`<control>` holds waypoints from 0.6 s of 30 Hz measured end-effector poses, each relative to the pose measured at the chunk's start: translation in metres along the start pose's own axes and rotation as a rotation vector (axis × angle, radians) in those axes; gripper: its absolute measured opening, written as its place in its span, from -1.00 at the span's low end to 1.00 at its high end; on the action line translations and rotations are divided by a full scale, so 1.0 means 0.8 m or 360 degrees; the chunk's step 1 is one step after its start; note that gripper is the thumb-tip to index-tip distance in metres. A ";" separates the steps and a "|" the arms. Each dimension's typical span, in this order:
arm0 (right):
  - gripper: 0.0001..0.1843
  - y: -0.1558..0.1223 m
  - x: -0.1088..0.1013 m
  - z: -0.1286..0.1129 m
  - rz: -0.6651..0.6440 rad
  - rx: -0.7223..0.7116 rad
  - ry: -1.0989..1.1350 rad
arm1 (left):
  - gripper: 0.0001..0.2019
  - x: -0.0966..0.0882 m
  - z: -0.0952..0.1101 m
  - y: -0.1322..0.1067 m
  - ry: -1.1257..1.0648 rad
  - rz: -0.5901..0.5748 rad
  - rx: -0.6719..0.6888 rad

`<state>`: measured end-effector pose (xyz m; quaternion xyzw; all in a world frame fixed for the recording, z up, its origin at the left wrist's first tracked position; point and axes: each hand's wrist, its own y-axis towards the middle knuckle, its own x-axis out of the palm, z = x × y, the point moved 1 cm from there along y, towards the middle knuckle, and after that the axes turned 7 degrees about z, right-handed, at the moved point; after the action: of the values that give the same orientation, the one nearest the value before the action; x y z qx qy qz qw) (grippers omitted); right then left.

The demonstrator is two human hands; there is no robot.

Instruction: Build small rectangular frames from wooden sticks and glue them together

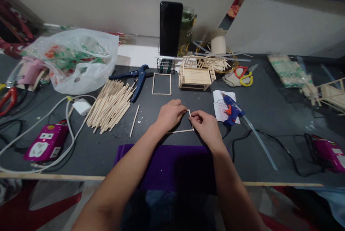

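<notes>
Thin wooden sticks meet at a corner on the dark table in front of me. My right hand [205, 125] pinches the short upright wooden stick [191, 118] from its right side. The curled fingers of my left hand [171, 114] close at that stick's upper end. Another wooden stick [180, 131] runs left from its lower end, passing partly out of sight beneath my left wrist. Whatever lies under my left palm is hidden. Beyond my hands lies a finished rectangle of sticks [161, 94]. A loose stick [134, 120] rests to the left.
A stick pile [110, 105] and blue cutter [139, 83] lie left. Behind stand a phone [170, 28] and a miniature stick bench [196, 76]. To the right are a blue glue gun [232, 108], scissors [245, 79] and cables. Purple cloth [167, 166] covers the near edge.
</notes>
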<state>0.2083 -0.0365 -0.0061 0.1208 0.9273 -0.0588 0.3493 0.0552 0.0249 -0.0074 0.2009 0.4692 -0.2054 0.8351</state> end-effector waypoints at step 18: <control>-0.76 -0.001 -0.001 -0.001 -0.0001 -0.0017 0.0013 | -0.77 0.003 -0.001 0.000 -0.0043 0.0027 0.0010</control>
<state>0.2078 -0.0374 -0.0048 0.1188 0.9290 -0.0534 0.3463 0.0554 0.0249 -0.0099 0.2046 0.4555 -0.2025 0.8424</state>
